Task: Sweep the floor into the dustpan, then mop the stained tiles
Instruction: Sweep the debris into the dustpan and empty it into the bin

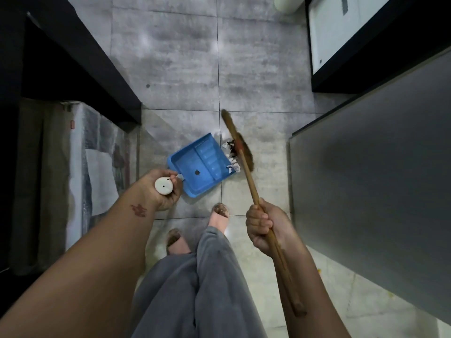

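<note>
A blue dustpan (200, 164) rests on the grey tiled floor (170, 69), its mouth facing right. My left hand (161, 191) is closed round the white end of its upright handle. My right hand (262, 226) grips the wooden broom handle (246, 164), and the brown bristle head (245, 151) sits just right of the pan's lip. White and black paper scraps (230, 154) lie between the bristles and the lip. One small dark scrap (197, 172) lies inside the pan.
A black furniture edge (80, 69) runs along the left, with a draped covering (80, 167) below it. A grey metal cabinet (371, 179) stands at the right and a black-framed unit (346, 40) at the upper right. My sandalled feet (219, 215) stand behind the pan.
</note>
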A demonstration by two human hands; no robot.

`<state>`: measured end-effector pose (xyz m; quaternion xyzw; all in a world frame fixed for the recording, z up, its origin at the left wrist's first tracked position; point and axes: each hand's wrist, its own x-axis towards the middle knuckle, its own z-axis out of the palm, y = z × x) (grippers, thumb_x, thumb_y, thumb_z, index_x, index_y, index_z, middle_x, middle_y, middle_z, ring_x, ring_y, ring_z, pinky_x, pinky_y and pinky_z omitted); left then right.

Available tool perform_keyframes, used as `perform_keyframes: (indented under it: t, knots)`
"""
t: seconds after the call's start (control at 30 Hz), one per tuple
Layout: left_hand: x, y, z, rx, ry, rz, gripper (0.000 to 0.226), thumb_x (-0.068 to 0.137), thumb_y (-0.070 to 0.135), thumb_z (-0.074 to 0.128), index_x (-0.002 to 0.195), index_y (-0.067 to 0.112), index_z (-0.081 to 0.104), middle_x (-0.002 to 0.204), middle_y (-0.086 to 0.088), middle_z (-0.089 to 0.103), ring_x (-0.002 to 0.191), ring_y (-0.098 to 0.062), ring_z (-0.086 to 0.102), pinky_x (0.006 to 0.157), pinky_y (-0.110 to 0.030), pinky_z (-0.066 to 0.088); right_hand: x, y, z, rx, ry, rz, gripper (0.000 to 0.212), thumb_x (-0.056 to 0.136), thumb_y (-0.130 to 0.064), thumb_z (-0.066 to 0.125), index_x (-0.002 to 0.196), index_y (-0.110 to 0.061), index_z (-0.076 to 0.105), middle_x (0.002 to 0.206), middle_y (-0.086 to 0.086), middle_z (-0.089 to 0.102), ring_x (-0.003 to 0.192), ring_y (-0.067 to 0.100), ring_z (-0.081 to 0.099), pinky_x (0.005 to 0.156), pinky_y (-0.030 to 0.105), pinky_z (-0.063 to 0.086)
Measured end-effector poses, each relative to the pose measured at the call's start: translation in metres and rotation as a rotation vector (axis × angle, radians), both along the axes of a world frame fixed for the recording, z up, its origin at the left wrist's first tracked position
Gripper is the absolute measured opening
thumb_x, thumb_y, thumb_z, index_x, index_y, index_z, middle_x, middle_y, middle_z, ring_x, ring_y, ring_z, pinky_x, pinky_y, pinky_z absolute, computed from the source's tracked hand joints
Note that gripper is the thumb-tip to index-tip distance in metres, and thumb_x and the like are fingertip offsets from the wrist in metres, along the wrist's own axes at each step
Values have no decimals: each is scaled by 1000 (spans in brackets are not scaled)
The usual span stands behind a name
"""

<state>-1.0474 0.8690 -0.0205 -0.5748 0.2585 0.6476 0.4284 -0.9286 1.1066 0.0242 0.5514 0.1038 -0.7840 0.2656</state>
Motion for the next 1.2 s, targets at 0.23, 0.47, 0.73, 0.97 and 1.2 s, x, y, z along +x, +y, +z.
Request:
perform_keyframes:
  t: [0.23,0.47,0.73,0.97,1.2]
  knots:
    - [-7,1,-1,-27,-9,48,10,94,12,48,89,3,47,41,-5,44,26,-10,45,29,-16,41,-82,20,-23,186,1,151,47,104,-41,32,63,-18,36,38,-8,30,23,4,27,23,12,20]
    - [-21,6,-7,-55,-17,64,14,95,11,50,107,6,44,41,-7,46,26,-10,44,28,-17,40,-116,9,-68,111,-71,408,47,104,-34,26,60,-19,33,35,-7,29,22,4,27,23,13,22]
    - [-29,12,-3,-28,-27,42,10,94,12,49,85,8,48,43,-3,43,26,-11,44,28,-17,40,-13,-6,-4,48,-25,473,50,101,-38,40,57,-17,47,43,-7,27,26,4,24,26,11,20]
    - [-24,17,0,-44,-9,66,11,94,11,48,84,6,48,42,-4,44,26,-12,45,29,-17,41,-40,11,-2,236,24,352,42,104,-38,35,68,-17,39,40,-6,27,24,4,23,25,10,18]
    - [-36,26,-2,-75,5,85,9,94,9,48,88,3,49,40,-6,45,26,-10,43,28,-17,40,-152,38,-56,369,85,384,35,102,-24,25,69,-19,34,36,-8,28,23,3,24,26,9,18]
